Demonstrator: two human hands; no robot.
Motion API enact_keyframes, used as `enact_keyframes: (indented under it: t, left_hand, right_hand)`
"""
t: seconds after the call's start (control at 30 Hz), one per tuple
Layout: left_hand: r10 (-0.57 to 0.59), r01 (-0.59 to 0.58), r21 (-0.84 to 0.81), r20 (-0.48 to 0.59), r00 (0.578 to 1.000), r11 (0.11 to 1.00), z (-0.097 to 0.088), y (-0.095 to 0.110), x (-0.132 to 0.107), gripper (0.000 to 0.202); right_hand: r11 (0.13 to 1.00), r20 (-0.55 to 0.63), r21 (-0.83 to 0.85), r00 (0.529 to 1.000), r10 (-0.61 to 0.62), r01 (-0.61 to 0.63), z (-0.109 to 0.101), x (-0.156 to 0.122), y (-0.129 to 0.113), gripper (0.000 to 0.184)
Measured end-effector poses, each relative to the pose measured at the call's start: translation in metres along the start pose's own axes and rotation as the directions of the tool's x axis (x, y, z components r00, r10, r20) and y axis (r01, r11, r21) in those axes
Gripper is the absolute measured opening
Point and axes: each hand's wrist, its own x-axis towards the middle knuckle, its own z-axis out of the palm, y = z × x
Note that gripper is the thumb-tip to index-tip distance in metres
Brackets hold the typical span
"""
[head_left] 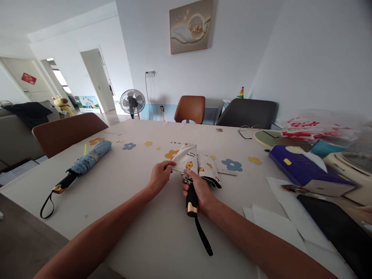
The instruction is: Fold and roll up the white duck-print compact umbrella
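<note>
A white folding umbrella (190, 155) with yellow duck prints lies in front of me, its black and gold handle (192, 199) toward me and a black wrist strap hanging from the end. My right hand (200, 190) is closed around the umbrella where the canopy meets the handle. Between thumb and fingers, my left hand (161, 174) pinches the left edge of the white canopy cloth. Some of the canopy hangs loose to the right, its black underside showing at the hem. To the left rests a blue folded umbrella (90, 159) with a black and gold handle and strap.
A flower-patterned tablecloth (130, 201) covers the table. On the right are a purple tissue box (305, 166), a black phone-like slab (337, 224), white papers (273, 221), eyeglasses (247, 131) and a plastic bag (316, 126). Chairs (190, 108) and a fan (132, 102) stand beyond.
</note>
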Motion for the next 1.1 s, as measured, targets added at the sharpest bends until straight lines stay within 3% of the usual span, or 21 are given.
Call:
enact_keyframes:
  t: [0.2, 0.37, 0.47, 0.6, 0.8, 0.93, 1.1]
  left_hand:
    - [0.118, -0.108, 0.109, -0.094, 0.989, 0.988, -0.003, -0.008, 0.006, 0.026]
    - [0.114, -0.117, 0.003, -0.227, 0.967, 0.993, -0.011, 0.000, 0.029, 0.023]
    - [0.122, -0.136, -0.069, -0.173, 0.977, 0.988, -0.009, 0.016, 0.048, 0.022]
    - [0.026, -0.038, -0.157, -0.082, 0.996, 0.987, -0.003, 0.037, 0.071, 0.025]
    - [-0.021, 0.024, -0.272, 0.012, 1.000, 0.962, -0.003, 0.044, 0.084, 0.028]
    - [-0.050, 0.058, -0.365, 0.033, 0.998, 0.929, -0.015, 0.047, 0.091, 0.030]
    - [-0.118, 0.111, -0.466, 0.015, 0.993, 0.878, -0.049, 0.044, 0.103, 0.026]
  right_hand:
    - [0.998, -0.039, -0.053, 0.999, -0.037, 0.035, 0.004, -0.003, 0.001, 0.015]
    - [0.996, -0.054, -0.073, 0.997, -0.063, 0.059, 0.007, -0.006, 0.004, 0.013]
    - [0.992, -0.052, -0.098, 0.995, -0.086, 0.081, 0.007, -0.009, 0.007, 0.013]
    - [0.978, -0.018, -0.157, 0.990, -0.141, 0.137, 0.006, -0.008, 0.013, 0.013]
    - [0.955, 0.002, -0.230, 0.981, -0.192, 0.187, 0.007, -0.008, 0.018, 0.014]
    - [0.951, 0.005, -0.245, 0.981, -0.195, 0.190, 0.009, -0.012, 0.017, 0.013]
    - [0.958, 0.007, -0.224, 0.984, -0.181, 0.178, 0.007, -0.011, 0.014, 0.012]
